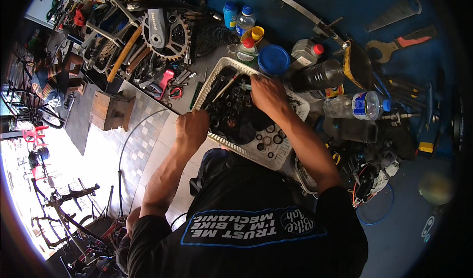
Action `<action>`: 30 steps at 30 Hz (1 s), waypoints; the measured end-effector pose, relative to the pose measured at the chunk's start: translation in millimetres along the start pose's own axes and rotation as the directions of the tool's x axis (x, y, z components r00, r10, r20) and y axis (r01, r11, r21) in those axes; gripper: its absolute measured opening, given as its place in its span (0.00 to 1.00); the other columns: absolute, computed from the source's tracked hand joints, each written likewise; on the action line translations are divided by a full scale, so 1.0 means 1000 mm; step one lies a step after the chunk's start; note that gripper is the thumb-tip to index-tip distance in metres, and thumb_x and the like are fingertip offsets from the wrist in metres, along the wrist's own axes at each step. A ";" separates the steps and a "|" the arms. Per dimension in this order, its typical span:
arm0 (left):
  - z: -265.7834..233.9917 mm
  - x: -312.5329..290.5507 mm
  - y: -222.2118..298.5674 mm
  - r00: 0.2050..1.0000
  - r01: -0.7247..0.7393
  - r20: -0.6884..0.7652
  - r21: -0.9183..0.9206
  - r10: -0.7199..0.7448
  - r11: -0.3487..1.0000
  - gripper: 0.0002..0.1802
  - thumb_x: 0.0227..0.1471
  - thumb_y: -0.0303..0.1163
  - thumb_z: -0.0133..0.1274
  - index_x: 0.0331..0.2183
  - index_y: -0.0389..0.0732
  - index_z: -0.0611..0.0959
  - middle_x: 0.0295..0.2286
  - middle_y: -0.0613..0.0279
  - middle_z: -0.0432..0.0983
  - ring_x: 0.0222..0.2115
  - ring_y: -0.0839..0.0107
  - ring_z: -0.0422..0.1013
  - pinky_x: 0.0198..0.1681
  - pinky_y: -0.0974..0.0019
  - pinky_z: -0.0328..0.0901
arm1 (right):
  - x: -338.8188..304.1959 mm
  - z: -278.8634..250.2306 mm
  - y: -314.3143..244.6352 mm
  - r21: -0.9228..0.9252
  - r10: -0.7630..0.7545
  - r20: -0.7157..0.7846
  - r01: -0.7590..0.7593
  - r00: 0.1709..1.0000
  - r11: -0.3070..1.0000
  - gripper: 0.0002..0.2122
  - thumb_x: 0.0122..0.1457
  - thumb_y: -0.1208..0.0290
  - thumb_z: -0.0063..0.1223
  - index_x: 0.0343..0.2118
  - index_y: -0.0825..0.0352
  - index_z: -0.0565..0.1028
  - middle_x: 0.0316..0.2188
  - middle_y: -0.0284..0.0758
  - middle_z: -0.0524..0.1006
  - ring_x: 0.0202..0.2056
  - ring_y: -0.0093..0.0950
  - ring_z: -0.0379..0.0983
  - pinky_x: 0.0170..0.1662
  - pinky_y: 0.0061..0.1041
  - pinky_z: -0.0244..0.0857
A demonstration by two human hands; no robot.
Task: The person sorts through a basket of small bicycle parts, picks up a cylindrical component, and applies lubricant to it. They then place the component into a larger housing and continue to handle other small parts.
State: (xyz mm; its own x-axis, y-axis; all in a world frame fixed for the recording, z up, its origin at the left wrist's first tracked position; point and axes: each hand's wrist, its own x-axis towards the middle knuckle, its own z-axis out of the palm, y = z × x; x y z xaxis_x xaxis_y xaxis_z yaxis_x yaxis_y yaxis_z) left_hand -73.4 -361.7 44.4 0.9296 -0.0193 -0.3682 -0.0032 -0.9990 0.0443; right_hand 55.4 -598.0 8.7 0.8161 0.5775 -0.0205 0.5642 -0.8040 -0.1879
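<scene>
A cream plastic basket (235, 147) sits in front of me, filled with small dark parts (230, 105). Round rings (267, 140) lie loose at its near right end. At the basket's left edge, my left hand (192, 129) is closed over the rim. My right hand (267, 95) reaches in at the far side, among the parts, with its fingers drawn together. A small pale piece shows by those fingertips, too small to name. A slim light-coloured stick (225, 87) lies across the parts between the hands.
Behind the basket are a blue round lid (273, 59), several bottles and a grey jug (306, 53). To the right lies a clear plastic bottle (352, 105). A chainring with crank (165, 34) and a wooden-handled tool (124, 54) crowd the bench at the left. A wooden block (106, 111) stands lower left.
</scene>
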 end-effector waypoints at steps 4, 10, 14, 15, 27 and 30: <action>0.004 0.003 -0.002 0.994 -0.084 -0.078 -0.039 0.081 0.996 0.07 0.56 0.25 0.53 0.35 0.37 0.84 0.27 0.46 0.84 0.30 0.48 0.84 0.31 0.49 0.78 | -0.037 0.003 -0.002 0.180 -0.064 0.085 0.048 0.994 0.983 0.30 0.56 0.67 0.68 0.63 0.55 0.71 0.40 0.43 0.80 0.32 0.44 0.82 0.35 0.41 0.77; 0.009 0.006 0.019 0.993 -0.058 -0.111 -0.165 0.040 0.985 0.11 0.58 0.30 0.55 0.44 0.42 0.80 0.29 0.47 0.84 0.33 0.45 0.83 0.33 0.44 0.77 | -0.035 -0.017 -0.021 0.098 -0.080 0.396 0.045 0.915 0.994 0.42 0.58 0.68 0.65 0.74 0.40 0.57 0.44 0.44 0.75 0.35 0.44 0.82 0.36 0.42 0.77; 0.000 -0.006 0.020 0.987 -0.052 -0.159 -0.301 0.003 0.952 0.16 0.56 0.33 0.60 0.46 0.41 0.80 0.36 0.45 0.83 0.38 0.44 0.81 0.39 0.43 0.76 | -0.053 -0.001 -0.001 0.135 -0.081 0.325 0.039 0.942 0.990 0.35 0.57 0.71 0.64 0.69 0.50 0.66 0.45 0.45 0.74 0.39 0.47 0.82 0.40 0.43 0.77; 0.000 -0.009 0.017 0.982 -0.066 -0.189 -0.333 0.002 0.941 0.17 0.56 0.34 0.62 0.46 0.41 0.80 0.39 0.44 0.82 0.41 0.44 0.80 0.40 0.44 0.76 | -0.057 0.001 0.006 0.118 -0.057 0.326 0.020 0.944 0.993 0.32 0.57 0.72 0.65 0.66 0.53 0.68 0.46 0.45 0.74 0.40 0.48 0.81 0.41 0.44 0.77; 0.053 0.015 0.054 0.884 -0.375 -0.305 -0.009 0.355 0.927 0.33 0.59 0.41 0.56 0.61 0.33 0.75 0.64 0.46 0.69 0.70 0.49 0.57 0.73 0.37 0.46 | -0.039 0.014 0.003 0.048 -0.228 0.172 0.223 0.959 0.974 0.29 0.55 0.75 0.62 0.63 0.57 0.73 0.62 0.39 0.71 0.37 0.41 0.84 0.39 0.39 0.79; 0.046 0.008 0.057 0.892 -0.398 -0.273 -0.099 0.360 0.912 0.32 0.60 0.42 0.57 0.62 0.37 0.75 0.63 0.47 0.70 0.70 0.47 0.57 0.73 0.35 0.44 | -0.056 0.011 0.016 0.238 -0.137 0.274 0.071 0.952 0.969 0.26 0.56 0.75 0.62 0.59 0.58 0.76 0.65 0.36 0.70 0.42 0.41 0.83 0.43 0.39 0.79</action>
State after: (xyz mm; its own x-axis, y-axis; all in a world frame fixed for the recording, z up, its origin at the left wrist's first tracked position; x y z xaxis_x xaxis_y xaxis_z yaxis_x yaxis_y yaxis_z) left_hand -83.4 -420.6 1.2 0.9289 -0.3655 -0.0590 -0.3363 -0.8996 0.2788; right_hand 17.8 -641.7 -3.7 0.6657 0.6985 -0.2627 0.5745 -0.7044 -0.4170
